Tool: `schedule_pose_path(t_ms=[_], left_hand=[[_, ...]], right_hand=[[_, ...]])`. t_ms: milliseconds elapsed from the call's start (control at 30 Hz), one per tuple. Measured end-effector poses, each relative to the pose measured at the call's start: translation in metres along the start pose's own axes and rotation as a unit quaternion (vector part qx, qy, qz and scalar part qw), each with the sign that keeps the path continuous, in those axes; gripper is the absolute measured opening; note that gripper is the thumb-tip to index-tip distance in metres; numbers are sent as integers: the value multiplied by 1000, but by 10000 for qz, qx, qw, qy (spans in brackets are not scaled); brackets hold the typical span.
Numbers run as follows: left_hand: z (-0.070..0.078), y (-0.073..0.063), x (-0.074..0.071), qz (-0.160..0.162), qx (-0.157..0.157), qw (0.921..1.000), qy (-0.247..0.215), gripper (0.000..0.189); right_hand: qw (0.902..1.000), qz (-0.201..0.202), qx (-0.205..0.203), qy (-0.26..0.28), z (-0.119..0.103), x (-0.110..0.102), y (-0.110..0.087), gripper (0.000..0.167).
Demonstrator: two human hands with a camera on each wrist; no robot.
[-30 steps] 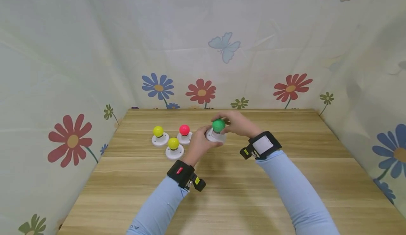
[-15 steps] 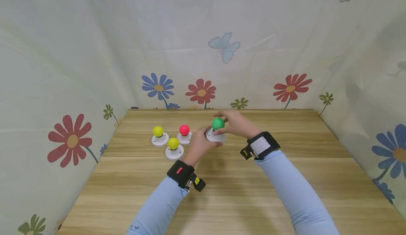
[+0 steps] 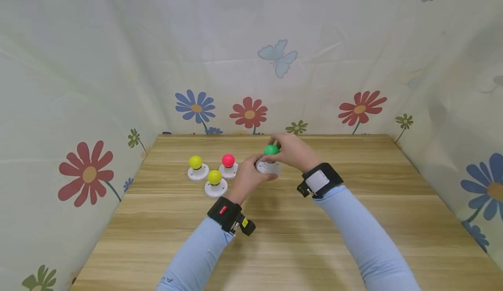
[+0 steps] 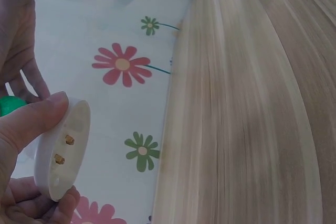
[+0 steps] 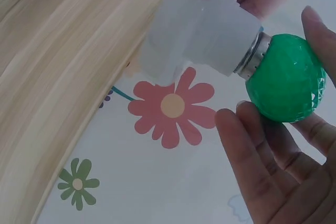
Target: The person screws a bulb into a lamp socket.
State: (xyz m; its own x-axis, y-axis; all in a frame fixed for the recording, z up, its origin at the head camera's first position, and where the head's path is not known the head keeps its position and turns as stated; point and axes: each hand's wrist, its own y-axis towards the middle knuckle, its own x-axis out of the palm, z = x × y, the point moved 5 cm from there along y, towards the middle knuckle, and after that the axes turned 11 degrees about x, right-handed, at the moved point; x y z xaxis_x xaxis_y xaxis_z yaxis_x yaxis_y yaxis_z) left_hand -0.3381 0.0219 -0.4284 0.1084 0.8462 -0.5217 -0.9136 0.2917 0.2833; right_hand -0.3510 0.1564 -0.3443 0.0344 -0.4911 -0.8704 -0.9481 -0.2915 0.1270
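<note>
My left hand (image 3: 250, 178) grips the rim of a white round lamp holder (image 3: 269, 168) above the table. Its hollow underside, with two brass-coloured screws, faces the left wrist view, where my thumb presses its edge. A green faceted light bulb (image 5: 286, 80) sits in the holder's socket (image 5: 223, 38), and part of its metal collar (image 5: 253, 56) shows between them. My right hand (image 3: 297, 152) has its thumb and curled fingers round the bulb. From the head view, that hand covers part of the bulb.
Left of my hands, two yellow bulbs (image 3: 195, 162) (image 3: 214, 177) and one red bulb (image 3: 228, 161) stand upright in white holders on the wooden table (image 3: 338, 238). A flower-printed curtain (image 3: 314, 64) borders the table's back and sides.
My right hand has turned around the bulb, its thumb sweeping left across the front and its wrist shifting slightly left. The left hand and holder have barely moved.
</note>
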Motion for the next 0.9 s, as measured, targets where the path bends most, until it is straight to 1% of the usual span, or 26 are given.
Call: schedule_pose_path(t_ms=[33, 100, 167, 233, 300, 367, 433, 500, 600, 700, 767, 900], left_hand=[[0, 0, -1, 9, -2, 10000, 11, 75], [-1, 0, -2, 50, 62, 9999, 89, 75], [-1, 0, -3, 106, 145, 9997, 156, 75], [-1, 1, -4, 161, 229, 9994, 219, 74], [-1, 2, -4, 188, 284, 9991, 262, 74], [-2, 2, -4, 186, 273, 9991, 262, 75], [-2, 2, -4, 168, 248, 9992, 255, 76], [-3, 2, -4, 148, 231, 9994, 232, 76], [-4, 1, -4, 120, 208, 9996, 158, 75], [-5, 0, -3, 79, 166, 9998, 115, 74], [-5, 0, -2, 35, 120, 9999, 82, 75], [-4, 0, 0, -29, 55, 10000, 22, 78]], right_hand=[[10000, 8, -23, -55, 0, 1, 0, 46], [9998, -126, -124, 33, 1, 3, 0, 53], [9983, -364, -415, 164, 2, 5, 0, 61], [9939, -698, -746, 415, 2, 6, -1, 66], [9871, -994, -1042, 695, 2, 5, -3, 62], [9830, -1136, -1148, 876, 2, 4, -4, 54], [9830, -1111, -1104, 962, 2, 3, -4, 46], [9857, -985, -1023, 909, 1, 2, -4, 42], [9901, -815, -895, 716, -1, 2, -2, 41], [9926, -744, -779, 555, -2, 4, -1, 41], [9948, -658, -582, 512, -1, 5, -1, 40], [9984, -360, -97, 419, 3, 6, 0, 36]])
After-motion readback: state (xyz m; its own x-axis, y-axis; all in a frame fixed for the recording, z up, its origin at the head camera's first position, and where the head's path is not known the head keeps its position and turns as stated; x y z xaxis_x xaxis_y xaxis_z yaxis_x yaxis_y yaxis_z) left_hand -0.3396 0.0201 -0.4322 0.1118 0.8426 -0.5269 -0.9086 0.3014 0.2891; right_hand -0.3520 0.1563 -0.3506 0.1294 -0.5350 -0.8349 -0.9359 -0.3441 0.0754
